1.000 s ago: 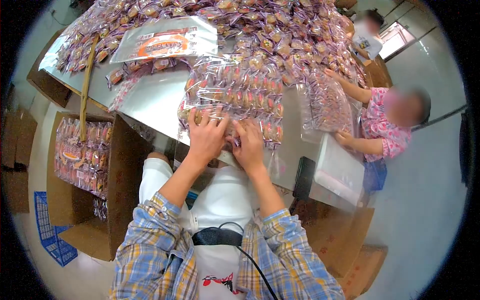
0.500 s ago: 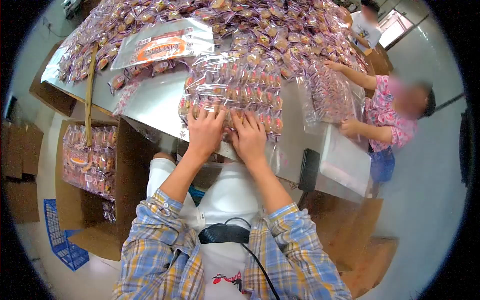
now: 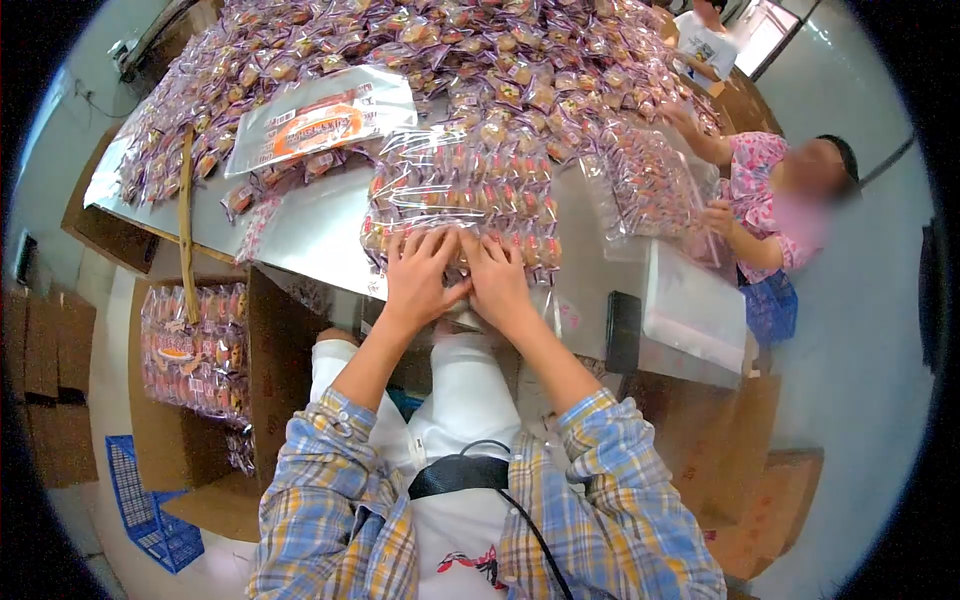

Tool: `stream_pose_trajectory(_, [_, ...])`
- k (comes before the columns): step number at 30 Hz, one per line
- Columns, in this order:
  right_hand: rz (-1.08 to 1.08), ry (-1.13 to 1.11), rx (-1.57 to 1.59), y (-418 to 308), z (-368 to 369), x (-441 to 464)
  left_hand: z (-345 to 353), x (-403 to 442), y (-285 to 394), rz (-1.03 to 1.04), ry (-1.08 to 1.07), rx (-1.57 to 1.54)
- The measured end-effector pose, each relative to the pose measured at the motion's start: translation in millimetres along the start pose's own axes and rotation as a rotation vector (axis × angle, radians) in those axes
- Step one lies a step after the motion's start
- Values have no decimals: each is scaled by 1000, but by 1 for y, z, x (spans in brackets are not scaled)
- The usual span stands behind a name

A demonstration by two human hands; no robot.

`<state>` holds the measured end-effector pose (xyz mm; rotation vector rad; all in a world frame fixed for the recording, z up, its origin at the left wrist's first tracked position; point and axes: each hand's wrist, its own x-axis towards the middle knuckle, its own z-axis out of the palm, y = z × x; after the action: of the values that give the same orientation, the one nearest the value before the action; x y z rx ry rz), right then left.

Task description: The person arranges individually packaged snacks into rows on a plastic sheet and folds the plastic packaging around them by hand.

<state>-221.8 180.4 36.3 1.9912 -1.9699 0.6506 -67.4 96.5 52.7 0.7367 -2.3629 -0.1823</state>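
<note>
My left hand (image 3: pixel 417 280) and right hand (image 3: pixel 498 283) lay half curled on the clear plastic bag of wrapped brown snacks (image 3: pixel 462 196), mid-frame; I couldn't tell if they pinched it. I seemed to be tidying; the next move needed gentle hands, I guessed.

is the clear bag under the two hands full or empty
Looks full: rows of wrapped snacks show through the clear bag, whose near side lies under the left hand and right hand.

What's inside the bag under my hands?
Rows of wrapped baked snacks show through the clear bag. Your left hand and right hand cover part of the nearest row; any lower layer is hidden.
</note>
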Motion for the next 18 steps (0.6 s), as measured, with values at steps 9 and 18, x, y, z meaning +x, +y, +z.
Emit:
stream_pose_trajectory(9, [113, 242, 112, 14, 18, -8, 15, 2, 2, 10, 178, 92])
stream_pose_trajectory(18, [61, 219, -83, 13, 11, 2, 21, 9, 6, -14, 140, 190])
